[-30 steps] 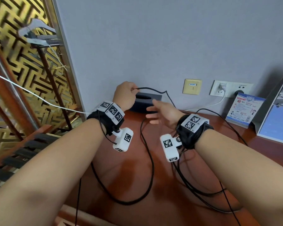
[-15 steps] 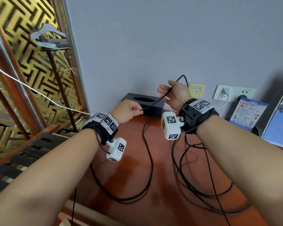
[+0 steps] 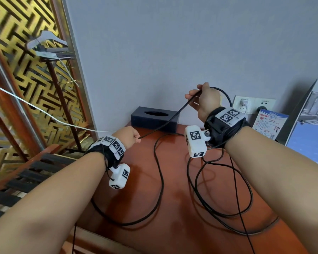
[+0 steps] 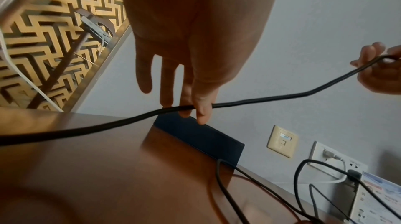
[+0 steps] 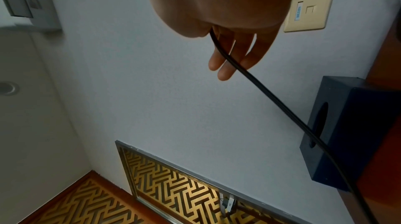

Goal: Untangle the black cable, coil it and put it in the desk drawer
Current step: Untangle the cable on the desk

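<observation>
Above the worktop (image 3: 173, 226), the left hand (image 3: 128, 137) and raised right hand (image 3: 206, 101) each pinched the cable (image 3: 165, 123) taut; its limp, light loops lay below, best gathered hand over hand.

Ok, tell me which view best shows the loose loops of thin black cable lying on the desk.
The head view: the thin black cable sprawls in big loops across the reddish-brown wooden desk. The left wrist view catches only a few strands at the desk's far edge; the right wrist view shows just the raised stretch, no loops.

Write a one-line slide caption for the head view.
Both hands, left hand and right hand, stretch black cable above the desk.
</observation>
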`<state>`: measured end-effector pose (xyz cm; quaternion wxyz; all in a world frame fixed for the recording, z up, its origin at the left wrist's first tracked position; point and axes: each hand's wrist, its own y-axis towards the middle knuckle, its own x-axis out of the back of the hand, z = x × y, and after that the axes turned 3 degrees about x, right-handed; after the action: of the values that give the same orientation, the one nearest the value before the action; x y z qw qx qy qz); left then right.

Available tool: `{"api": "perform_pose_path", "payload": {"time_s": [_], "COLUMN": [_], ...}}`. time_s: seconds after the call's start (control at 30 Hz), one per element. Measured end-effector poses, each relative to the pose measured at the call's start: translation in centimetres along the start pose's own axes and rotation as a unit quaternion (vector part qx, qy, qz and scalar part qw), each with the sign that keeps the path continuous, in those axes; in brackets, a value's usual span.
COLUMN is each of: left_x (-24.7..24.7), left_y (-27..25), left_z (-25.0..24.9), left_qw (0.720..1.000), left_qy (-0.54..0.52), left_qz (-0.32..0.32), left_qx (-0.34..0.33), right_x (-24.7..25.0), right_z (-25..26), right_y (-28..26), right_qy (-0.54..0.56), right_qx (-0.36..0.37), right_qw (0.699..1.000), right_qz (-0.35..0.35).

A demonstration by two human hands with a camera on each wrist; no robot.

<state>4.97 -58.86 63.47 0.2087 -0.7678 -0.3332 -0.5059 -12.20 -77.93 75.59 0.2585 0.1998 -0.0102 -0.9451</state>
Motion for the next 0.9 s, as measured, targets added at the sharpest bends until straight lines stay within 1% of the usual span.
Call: {"api": "perform_pose_path", "payload": {"time_s": [0.1,0.2,0.27,0.3,0.37,0.43,0.5,0.63,0.7,0.77,0.83,0.9], "left_x": [0.6,1.0,1.1,1.1,0.9,0.7,1.0,3.1,4.4,5.8,7.1,8.5], "left_y": [-0.2,-0.8,-1.1,-1.3,-1.7,-2.1,-2.6,-4.3,-5.5,-7.0,-8.5,-10.3], "left_z": [0.0,-0.1,0.1,0.2,0.2,-0.4,-1.9,-6.4,-8.9,-11.2,-13.5,-15.6], "left_qw": [0.999,0.997,0.996,0.996,0.995,0.997,0.998,0.993,0.980,0.952,0.919,0.885], "left_qy": [0.032,0.053,0.060,0.061,0.051,0.033,0.016,-0.063,-0.155,-0.277,-0.377,-0.449], "left_qz": [-0.010,0.006,0.011,-0.004,-0.046,-0.058,-0.063,-0.093,-0.101,-0.097,-0.077,-0.059], "left_qx": [0.023,0.047,0.068,0.072,0.065,0.044,0.018,-0.042,-0.069,-0.080,-0.091,-0.107], "right_x": [0.2,0.6,1.0,1.2,1.4,1.4,1.5,1.8,2.2,2.7,3.1,3.6], "right_z": [0.8,1.6,1.9,2.0,2.3,2.3,2.3,2.5,2.6,2.9,3.2,3.5], "right_y": [-0.3,-0.3,-0.8,-1.2,-2.6,-3.8,-4.8,-6.4,-6.9,-7.7,-8.4,-9.4], "right_qy": [0.019,0.055,0.035,0.008,-0.047,-0.093,-0.157,-0.298,-0.379,-0.451,-0.496,-0.529], "right_qx": [0.008,0.009,0.009,0.010,0.019,0.031,0.052,0.106,0.151,0.193,0.209,0.228], "right_qw": [1.000,0.997,0.999,1.000,0.998,0.989,0.976,0.930,0.892,0.849,0.817,0.791], "right_qz": [-0.013,-0.044,-0.038,-0.020,0.042,0.108,0.144,0.186,0.192,0.198,0.205,0.208]}}
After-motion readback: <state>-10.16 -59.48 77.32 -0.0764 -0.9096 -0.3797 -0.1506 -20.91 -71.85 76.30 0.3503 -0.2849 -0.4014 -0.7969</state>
